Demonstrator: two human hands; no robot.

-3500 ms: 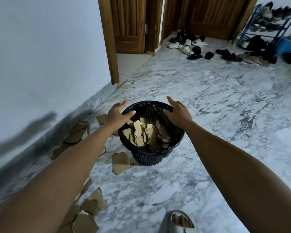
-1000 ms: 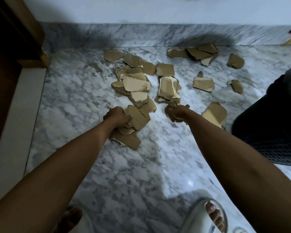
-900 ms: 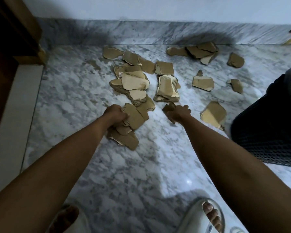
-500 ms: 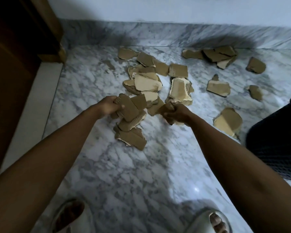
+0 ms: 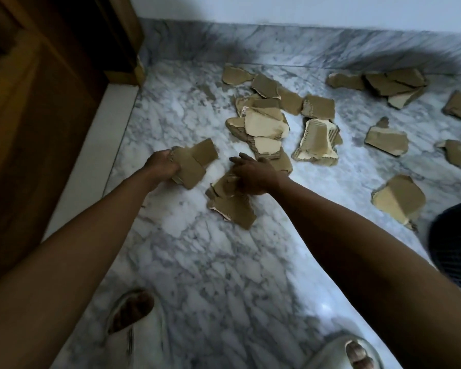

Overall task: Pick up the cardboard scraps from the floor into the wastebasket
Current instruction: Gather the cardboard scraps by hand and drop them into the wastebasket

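Several torn brown cardboard scraps (image 5: 266,121) lie scattered on the marble floor (image 5: 224,257) near the wall. My left hand (image 5: 162,164) grips a small stack of scraps (image 5: 193,162), lifted just off the floor. My right hand (image 5: 253,173) reaches down onto a low pile of scraps (image 5: 234,206), fingers spread over the top pieces and curling round them. The black mesh wastebasket (image 5: 455,243) shows only as a dark edge at the far right.
A wooden door frame (image 5: 37,107) and a pale threshold strip (image 5: 91,166) run along the left. The marble skirting (image 5: 304,41) closes off the far side. My two feet in pale slides (image 5: 133,323) stand at the bottom.
My left hand has lifted its stack of scraps up and to the left. My right hand has moved down onto the pile that lay under that stack. The view has shifted right to left.
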